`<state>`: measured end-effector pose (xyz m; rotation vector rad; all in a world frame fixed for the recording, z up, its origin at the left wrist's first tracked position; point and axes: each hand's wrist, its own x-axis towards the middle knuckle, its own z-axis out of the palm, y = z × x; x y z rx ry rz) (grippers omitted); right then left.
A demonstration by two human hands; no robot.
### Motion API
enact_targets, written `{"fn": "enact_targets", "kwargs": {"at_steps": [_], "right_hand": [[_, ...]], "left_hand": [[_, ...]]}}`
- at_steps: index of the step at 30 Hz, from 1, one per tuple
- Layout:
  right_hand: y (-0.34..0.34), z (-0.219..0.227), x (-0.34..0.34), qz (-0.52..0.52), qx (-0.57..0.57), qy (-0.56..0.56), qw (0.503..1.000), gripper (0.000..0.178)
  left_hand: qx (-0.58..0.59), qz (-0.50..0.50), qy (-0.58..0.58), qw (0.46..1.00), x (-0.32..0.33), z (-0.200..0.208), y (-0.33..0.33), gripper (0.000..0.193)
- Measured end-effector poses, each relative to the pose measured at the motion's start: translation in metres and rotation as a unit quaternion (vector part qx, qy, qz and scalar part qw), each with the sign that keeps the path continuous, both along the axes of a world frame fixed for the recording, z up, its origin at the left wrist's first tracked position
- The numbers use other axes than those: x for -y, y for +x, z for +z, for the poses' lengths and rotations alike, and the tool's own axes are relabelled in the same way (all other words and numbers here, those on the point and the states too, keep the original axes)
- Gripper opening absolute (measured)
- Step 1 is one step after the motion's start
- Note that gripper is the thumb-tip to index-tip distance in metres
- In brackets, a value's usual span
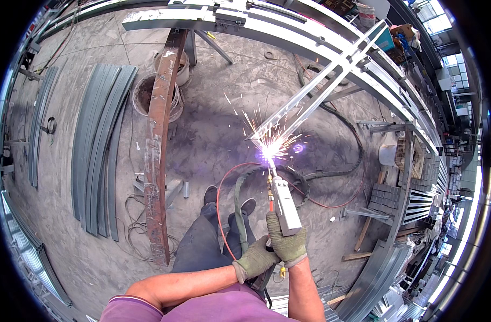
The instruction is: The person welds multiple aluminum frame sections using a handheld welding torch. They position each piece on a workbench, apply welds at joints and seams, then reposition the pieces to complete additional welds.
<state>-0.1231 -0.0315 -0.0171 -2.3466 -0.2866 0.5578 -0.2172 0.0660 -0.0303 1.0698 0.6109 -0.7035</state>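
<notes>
Holding a long pale-grey metal hand torch (pixel 286 206) out in front of the body, a person in a purple shirt (pixel 224 308) stands on a stained grey concrete floor (pixel 202 139). The right hand (pixel 286 240), in an olive-green glove, is wrapped firmly around the rear part of the torch. The left hand (pixel 256 260), gloved the same, is just beside it, lower and to the left, its fingers curled in at the torch's dark rear end; that grip is partly hidden.

The torch sits near the centre of the view, pointing away from the person. At its narrow tip, white and orange sparks (pixel 275 142) burst out with a violet glow, right by the near ends of two slim, pale metal bars (pixel 320 88). These bars slant up and to the right, resting across a long, bright metal frame (pixel 310 40) that curves along the top.

A thin red hose (pixel 218 198) loops to the left of the torch. Left of the person's legs (pixel 199 244) runs a rusty brown steel beam (pixel 158 129), with two pale buckets (pixel 145 96) behind it. Farther left, long grey metal channels (pixel 97 145) lie side by side. At the right, small grey blocks (pixel 385 199) are stacked.
</notes>
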Motion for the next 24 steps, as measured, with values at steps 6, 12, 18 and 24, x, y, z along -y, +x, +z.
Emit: {"fn": "enact_targets", "kwargs": {"at_steps": [6, 12, 18, 24], "right_hand": [[-0.003, -0.002, 0.003, 0.009, 0.03, 0.011, 0.999, 0.023], [-0.004, -0.004, 0.006, 0.036, 0.054, -0.006, 0.998, 0.022], [-0.007, 0.004, -0.002, -0.01, 0.008, 0.003, 1.0, 0.021], [-0.011, -0.012, 0.009, -0.048, -0.049, -0.032, 0.997, 0.03]], "left_hand": [[-0.016, -0.024, 0.004, 1.0, 0.001, -0.002, -0.002, 0.061], [-0.008, -0.03, 0.004, 1.0, 0.005, -0.009, -0.007, 0.065], [0.003, -0.017, 0.007, 1.0, 0.008, -0.013, -0.012, 0.069], [-0.03, -0.041, -0.034, 0.998, -0.002, 0.003, -0.003, 0.066]]}}
